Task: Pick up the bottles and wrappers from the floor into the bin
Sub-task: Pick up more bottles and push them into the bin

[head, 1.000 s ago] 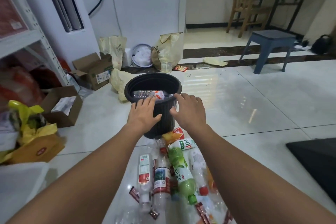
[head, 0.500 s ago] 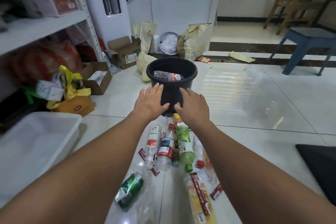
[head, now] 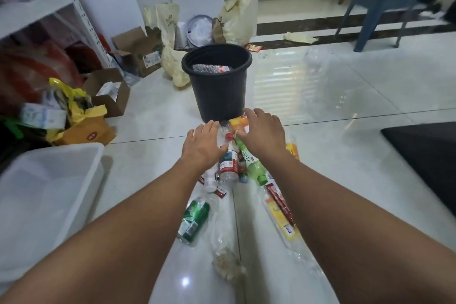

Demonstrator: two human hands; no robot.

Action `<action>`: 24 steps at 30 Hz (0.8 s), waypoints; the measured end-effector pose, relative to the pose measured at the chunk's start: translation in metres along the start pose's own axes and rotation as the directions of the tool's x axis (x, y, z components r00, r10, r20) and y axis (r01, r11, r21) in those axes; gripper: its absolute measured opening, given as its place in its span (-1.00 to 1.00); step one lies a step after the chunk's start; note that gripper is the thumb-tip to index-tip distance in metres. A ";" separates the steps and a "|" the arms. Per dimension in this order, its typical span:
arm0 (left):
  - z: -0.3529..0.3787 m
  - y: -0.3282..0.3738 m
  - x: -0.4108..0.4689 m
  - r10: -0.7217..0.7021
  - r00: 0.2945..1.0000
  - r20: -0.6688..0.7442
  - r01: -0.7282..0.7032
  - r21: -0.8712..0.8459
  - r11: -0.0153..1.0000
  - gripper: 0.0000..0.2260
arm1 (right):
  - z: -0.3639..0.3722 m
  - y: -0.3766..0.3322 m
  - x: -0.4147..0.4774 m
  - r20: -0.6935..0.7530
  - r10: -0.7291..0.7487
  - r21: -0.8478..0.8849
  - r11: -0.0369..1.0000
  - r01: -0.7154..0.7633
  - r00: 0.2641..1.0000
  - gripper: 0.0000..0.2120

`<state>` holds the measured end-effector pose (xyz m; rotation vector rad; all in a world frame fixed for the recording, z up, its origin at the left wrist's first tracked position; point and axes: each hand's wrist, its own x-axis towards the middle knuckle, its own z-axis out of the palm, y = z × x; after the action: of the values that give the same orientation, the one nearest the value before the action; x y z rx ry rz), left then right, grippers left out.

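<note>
Bottles (head: pixel 193 219) and wrappers (head: pixel 280 215) lie in a strip on the tiled floor, running from the foot of the black bin (head: pixel 217 91) toward the viewer. A white tub (head: pixel 49 192) stands left, a black mat (head: pixel 424 155) right, two open boxes (head: pixel 111 99) and a blue stool (head: pixel 377 0) beyond. Both hands hover over the strip's far end, fingers straight and spread, holding nothing: left hand (head: pixel 202 148) beside a red-labelled bottle (head: pixel 228 163), right hand (head: pixel 262 134) over an orange wrapper (head: pixel 238 121). Count: at least four floor bottles, one inside the bin, at least three wrappers.

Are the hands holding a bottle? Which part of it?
Nothing is held. The left hand and right hand are open, fingers spread, just over the bottles lying in front of the black bin.
</note>
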<state>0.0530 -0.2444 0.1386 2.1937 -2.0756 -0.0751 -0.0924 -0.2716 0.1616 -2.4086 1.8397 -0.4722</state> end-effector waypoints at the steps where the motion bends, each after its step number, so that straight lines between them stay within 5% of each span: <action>1: 0.004 0.001 -0.004 -0.004 1.000 0.015 0.004 -0.001 1.000 -0.39 | 0.000 0.004 -0.007 0.003 0.008 0.000 1.000 -0.008 1.000 -0.48; 24: 0.158 0.007 -0.117 -0.042 0.971 0.236 0.035 0.032 0.999 -0.36 | 0.097 0.027 -0.071 0.145 -0.021 -0.076 0.997 0.032 0.989 -0.54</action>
<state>0.0202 -0.1360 -0.0224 2.3439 -2.1630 -0.3294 -0.1062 -0.2238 0.0488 -2.4478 1.7997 -0.2249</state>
